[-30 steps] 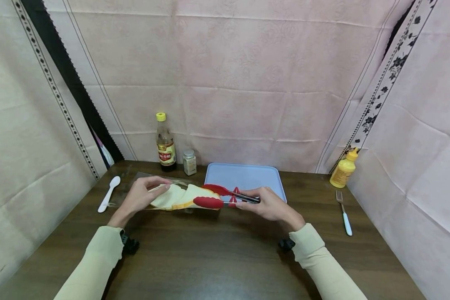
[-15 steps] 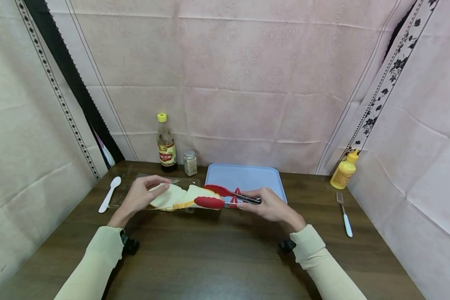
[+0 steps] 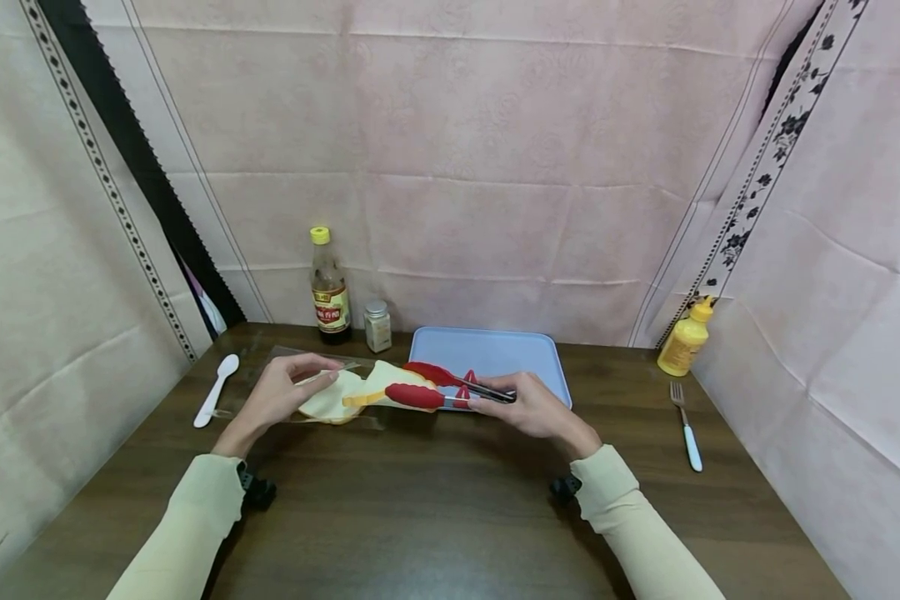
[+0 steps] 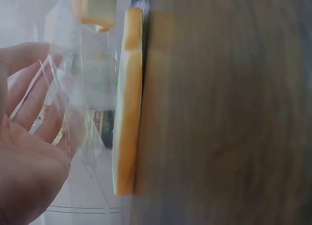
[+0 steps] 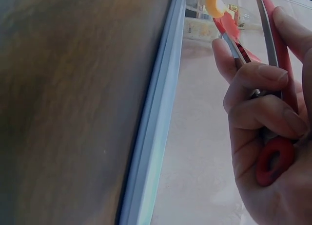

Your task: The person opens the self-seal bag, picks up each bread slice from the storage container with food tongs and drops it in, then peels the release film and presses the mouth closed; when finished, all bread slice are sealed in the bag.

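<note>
The red tongs [image 3: 429,390] have lifted one bread slice [image 3: 381,385] up off the other slice [image 3: 325,402].

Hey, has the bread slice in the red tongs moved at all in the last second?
Yes. The bread slice in the tongs has risen and shifted slightly left, judged against the blue tray; its near end now hangs clear of the table.
</note>
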The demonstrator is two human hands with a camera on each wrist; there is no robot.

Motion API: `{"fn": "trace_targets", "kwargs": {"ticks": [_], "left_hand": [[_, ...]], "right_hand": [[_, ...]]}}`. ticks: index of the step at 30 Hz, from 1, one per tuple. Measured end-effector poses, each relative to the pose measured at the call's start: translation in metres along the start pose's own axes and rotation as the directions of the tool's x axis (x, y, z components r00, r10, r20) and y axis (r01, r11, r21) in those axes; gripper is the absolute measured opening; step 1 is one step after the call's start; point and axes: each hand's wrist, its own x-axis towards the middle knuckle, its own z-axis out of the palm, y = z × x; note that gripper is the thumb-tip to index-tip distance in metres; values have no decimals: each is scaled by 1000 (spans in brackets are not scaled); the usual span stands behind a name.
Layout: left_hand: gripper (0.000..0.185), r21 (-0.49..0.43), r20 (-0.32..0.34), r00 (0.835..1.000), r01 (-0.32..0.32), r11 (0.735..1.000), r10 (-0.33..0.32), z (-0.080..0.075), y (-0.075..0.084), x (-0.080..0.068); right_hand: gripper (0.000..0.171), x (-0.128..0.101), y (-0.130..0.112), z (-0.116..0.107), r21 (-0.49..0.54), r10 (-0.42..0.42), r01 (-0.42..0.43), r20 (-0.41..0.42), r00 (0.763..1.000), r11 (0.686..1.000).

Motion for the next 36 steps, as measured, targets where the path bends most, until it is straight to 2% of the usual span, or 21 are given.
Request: {"fn": "trace_targets", "kwargs": {"ticks": [9,15,22,30,36], "left_hand": [[39,1,-14,1000,25,1000,-25,0,-1,-1],[32,-18,-36,999,23,1000,-23,-2,-2,0],[34,-43,1,1000,31,999,-31,-3,1,0],[35,-53,40,999,23,998,-21,0,6,-1],[34,-40,18,1000,13,999,-12,0,3,0]], "right_hand": [[62,6,-2,4,15,-37,37,15,999,999],[58,6,2,3,25,-37,36,31,999,999],[59,8,2,7,49,-51,49,47,998,998],[61,15,1,16,22,-64,63,14,998,998],[61,21,-5,24,2,-66,66,-3,998,998]]}}
